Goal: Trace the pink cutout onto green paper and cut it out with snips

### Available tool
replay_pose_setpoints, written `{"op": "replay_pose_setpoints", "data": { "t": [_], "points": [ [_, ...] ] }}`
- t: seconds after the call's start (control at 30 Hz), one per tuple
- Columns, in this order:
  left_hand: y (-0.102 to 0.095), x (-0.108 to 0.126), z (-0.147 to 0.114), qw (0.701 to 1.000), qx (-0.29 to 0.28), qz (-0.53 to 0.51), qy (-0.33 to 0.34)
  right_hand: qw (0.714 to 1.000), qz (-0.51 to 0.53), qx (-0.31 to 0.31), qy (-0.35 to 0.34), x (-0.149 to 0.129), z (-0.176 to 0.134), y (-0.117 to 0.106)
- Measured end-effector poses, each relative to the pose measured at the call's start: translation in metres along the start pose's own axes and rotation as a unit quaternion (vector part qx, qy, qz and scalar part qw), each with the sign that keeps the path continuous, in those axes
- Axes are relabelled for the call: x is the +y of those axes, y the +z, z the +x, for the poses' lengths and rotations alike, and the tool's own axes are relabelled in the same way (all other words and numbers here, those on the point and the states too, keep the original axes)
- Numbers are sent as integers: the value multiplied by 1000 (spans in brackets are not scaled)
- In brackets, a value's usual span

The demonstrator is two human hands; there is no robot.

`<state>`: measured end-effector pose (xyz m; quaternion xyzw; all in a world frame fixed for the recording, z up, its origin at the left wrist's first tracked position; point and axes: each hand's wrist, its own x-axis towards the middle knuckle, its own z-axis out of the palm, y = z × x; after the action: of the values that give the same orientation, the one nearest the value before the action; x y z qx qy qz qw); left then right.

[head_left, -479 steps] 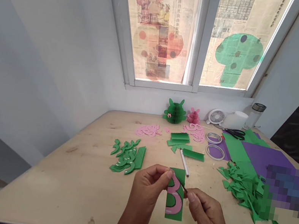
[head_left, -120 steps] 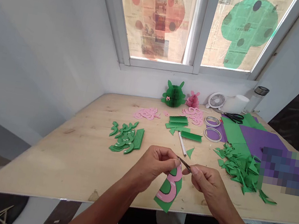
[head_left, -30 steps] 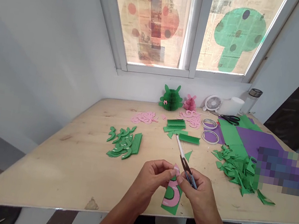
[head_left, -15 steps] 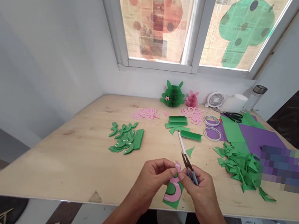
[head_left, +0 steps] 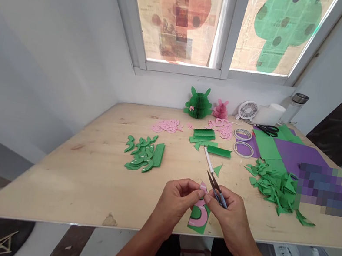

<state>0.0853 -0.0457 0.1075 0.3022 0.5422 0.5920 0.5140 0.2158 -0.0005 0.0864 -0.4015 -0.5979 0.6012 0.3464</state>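
Observation:
At the table's front edge, my left hand (head_left: 177,202) pinches the top of a curved pink paper cutout (head_left: 203,217) that resembles a 3. Behind the cutout lies a green paper strip (head_left: 196,228), partly covered by it. My right hand (head_left: 231,209) is closed round a pair of scissors (head_left: 213,181), its thumb touching the same paper beside my left fingertips. The scissor blades point up and away, slightly parted and clear of the pink shape. My fingers hide part of the cutout's upper end.
Green cutouts (head_left: 143,156) lie left, green scraps (head_left: 274,188) right. Farther back are folded green strips (head_left: 203,133), pink cutouts (head_left: 168,125), tape rolls (head_left: 243,149), black scissors (head_left: 266,129) and purple paper (head_left: 301,155). A white pen (head_left: 208,159) lies ahead of my hands.
The view has tilted slightly downward, so the table's contents sit a little higher. Both hands keep almost the same hold on the paper and scissors.

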Motion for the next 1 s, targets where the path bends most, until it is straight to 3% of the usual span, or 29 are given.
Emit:
{"op": "replay_pose_setpoints", "data": {
  "t": [0.53, 0.73, 1.0],
  "points": [
    [-7, -6, 3, 998, 31, -46, 14, 999, 43, -30, 9, 10, -7, -7],
    [-10, -8, 2, 996, 12, -92, -12, 998, 35, -38, 33, 20, -14, -3],
    [-10, -11, 3, 996, 17, -87, -17, 999, 18, -14, 32, 22, -15, 1]
  ]
}}
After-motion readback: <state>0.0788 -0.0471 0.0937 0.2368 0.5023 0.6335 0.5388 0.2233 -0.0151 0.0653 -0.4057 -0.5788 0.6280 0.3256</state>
